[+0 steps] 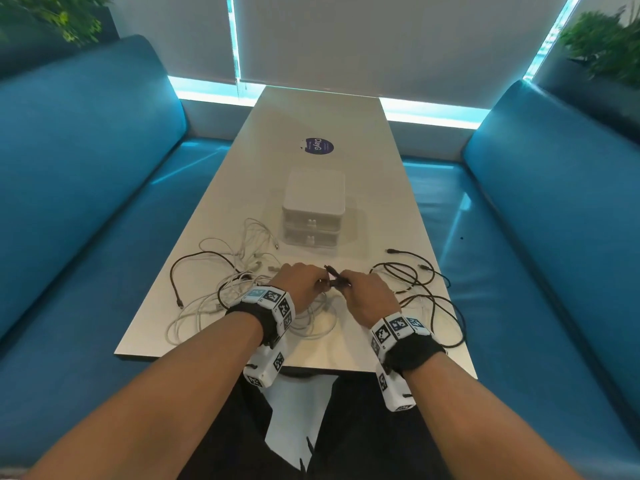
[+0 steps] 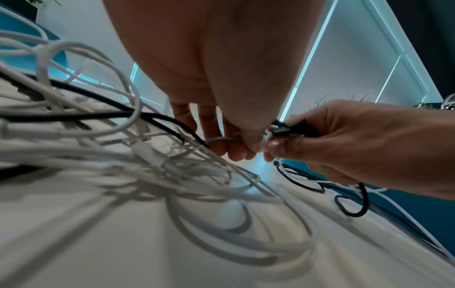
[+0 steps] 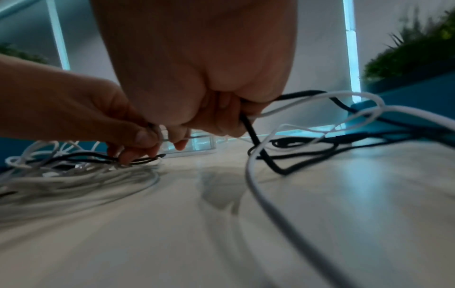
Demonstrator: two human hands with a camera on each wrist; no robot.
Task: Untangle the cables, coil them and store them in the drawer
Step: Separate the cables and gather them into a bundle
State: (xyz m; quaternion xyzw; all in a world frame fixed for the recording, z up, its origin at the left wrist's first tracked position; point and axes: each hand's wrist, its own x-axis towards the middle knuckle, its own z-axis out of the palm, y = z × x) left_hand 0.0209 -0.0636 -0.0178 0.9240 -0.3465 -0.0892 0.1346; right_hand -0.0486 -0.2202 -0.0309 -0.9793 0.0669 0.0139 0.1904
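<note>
A tangle of white cables (image 1: 242, 299) lies on the near left of the table (image 1: 311, 116), with a black cable (image 1: 194, 261) looped through it. More black cable (image 1: 415, 278) sprawls at the near right. My two hands meet at the table's middle. My left hand (image 1: 320, 280) pinches a thin white cable (image 2: 221, 139) between thumb and fingers. My right hand (image 1: 341, 284) grips a black cable (image 3: 248, 126) with its black plug (image 2: 293, 128) sticking out toward the left hand; a white strand (image 3: 320, 97) also runs through that fist. The white drawer unit (image 1: 313, 202) stands just beyond, both drawers closed.
Blue benches (image 1: 86, 202) run along both long sides of the table. A round dark sticker (image 1: 317, 146) sits on the tabletop behind the drawer unit. Plants (image 1: 606, 43) stand behind the benches. Loose cable ends reach close to the table's right edge (image 1: 450, 306).
</note>
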